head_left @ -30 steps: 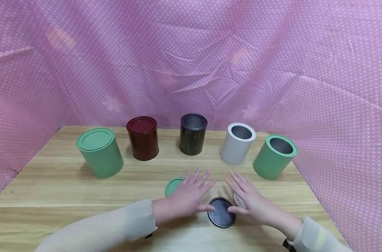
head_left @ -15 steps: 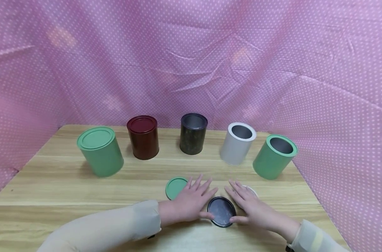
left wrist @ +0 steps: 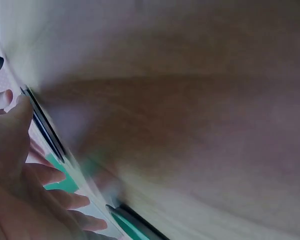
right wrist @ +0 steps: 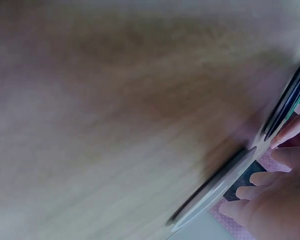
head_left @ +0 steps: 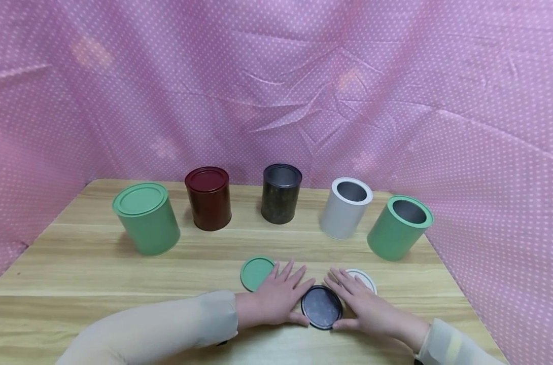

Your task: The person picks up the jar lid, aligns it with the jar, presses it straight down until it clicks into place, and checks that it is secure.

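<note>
We see the left hand and right hand flat, fingers spread, thumbs touching the black lid near the table's front edge. Wrist views blurry; contact looks light, so it could skid off.

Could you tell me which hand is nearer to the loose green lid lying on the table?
Left. The left hand lies flat just right of the green lid, fingertips at its edge. The right hand rests beyond the black lid, by the white lid.

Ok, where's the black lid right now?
In the head view the black lid lies flat on the table near its front edge, between the left hand and right hand, both thumbs touching it.
</note>
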### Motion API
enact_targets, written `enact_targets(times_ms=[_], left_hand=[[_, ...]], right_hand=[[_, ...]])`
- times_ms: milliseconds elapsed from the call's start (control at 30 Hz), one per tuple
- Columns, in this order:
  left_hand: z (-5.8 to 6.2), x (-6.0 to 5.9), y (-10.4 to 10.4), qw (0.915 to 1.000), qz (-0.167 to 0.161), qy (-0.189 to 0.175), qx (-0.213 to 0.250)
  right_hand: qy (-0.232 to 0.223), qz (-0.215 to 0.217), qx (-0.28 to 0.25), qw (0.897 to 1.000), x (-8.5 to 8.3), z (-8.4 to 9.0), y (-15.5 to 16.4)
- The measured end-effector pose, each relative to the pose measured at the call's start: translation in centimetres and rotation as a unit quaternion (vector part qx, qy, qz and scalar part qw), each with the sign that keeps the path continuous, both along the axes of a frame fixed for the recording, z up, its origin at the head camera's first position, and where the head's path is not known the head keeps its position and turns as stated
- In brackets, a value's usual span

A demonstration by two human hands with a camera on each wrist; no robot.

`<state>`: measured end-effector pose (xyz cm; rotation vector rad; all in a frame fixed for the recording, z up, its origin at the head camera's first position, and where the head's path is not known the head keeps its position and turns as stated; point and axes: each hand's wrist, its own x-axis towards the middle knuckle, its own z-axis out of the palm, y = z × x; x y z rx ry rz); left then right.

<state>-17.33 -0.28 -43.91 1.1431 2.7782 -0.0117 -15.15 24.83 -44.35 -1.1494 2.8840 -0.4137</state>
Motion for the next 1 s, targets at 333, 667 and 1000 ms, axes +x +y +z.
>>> enact_targets(times_ms=[333, 667, 1000], left_hand=[[-0.1, -0.5, -0.6, 0.9998, -0.008, -0.014, -0.006], [0.0, -1.2, -0.8, 0.9993, -0.008, -0.034, -0.009], [0.4, -1.8, -0.7, 0.9994, -0.013, -0.030, -0.015]], right_hand=[[-0.068, -0.023, 0.020, 0.997, -0.3, 0.2, -0.8], [-0.073, -0.020, 0.026, 0.997, -0.9, 0.1, -1.2], [-0.085, -0.022, 0.026, 0.996, -1.5, 0.4, -1.1]])
